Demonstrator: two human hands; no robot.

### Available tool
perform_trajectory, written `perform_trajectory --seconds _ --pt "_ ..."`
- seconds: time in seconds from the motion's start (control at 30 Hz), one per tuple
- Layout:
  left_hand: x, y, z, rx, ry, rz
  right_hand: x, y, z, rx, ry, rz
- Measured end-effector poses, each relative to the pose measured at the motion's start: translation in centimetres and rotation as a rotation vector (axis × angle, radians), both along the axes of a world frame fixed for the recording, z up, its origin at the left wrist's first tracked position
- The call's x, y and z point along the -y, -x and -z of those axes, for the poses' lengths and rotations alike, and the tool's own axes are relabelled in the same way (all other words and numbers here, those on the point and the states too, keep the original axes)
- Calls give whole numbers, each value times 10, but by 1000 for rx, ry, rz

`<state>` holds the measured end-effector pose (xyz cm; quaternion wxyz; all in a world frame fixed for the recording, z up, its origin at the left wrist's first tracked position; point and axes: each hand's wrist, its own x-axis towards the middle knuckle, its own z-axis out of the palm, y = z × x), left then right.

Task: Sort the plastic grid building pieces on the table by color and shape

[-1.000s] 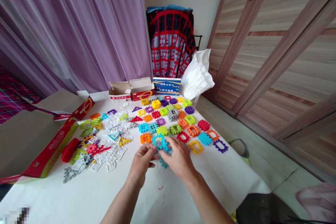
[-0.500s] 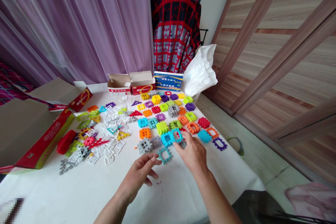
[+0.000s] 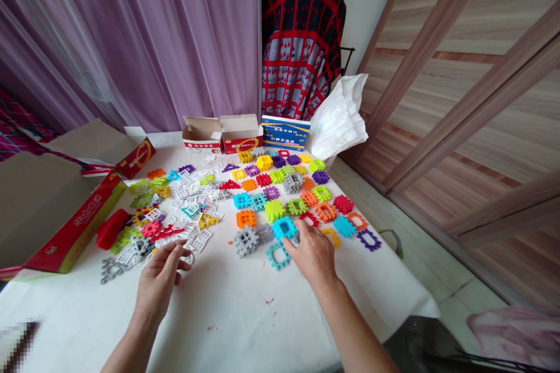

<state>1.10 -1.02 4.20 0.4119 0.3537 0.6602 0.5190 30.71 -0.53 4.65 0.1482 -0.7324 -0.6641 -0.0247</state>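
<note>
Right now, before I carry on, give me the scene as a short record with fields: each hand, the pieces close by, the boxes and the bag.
Left hand: apparently empty, fingers loosely curled, nearest the white lattice pieces
Right hand: fingertips at the right side of a bright blue piece; firmness of grip unclear
Nearer the person: a teal open frame on the white cloth
Left of the blue piece: a grey block
Boxes: blue box, right of two small red boxes
Bag: white bag, right of the blue box
</note>
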Motion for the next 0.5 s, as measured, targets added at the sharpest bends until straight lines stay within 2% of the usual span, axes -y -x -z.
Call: perform_trajectory --seconds 0.23,0.5 --pt "-3 4 15 -7 -8 -23 -1 0 2 10 36 -3" --pt "-11 9 17 1 -38 -37 -3 -1 3 21 25 -21"
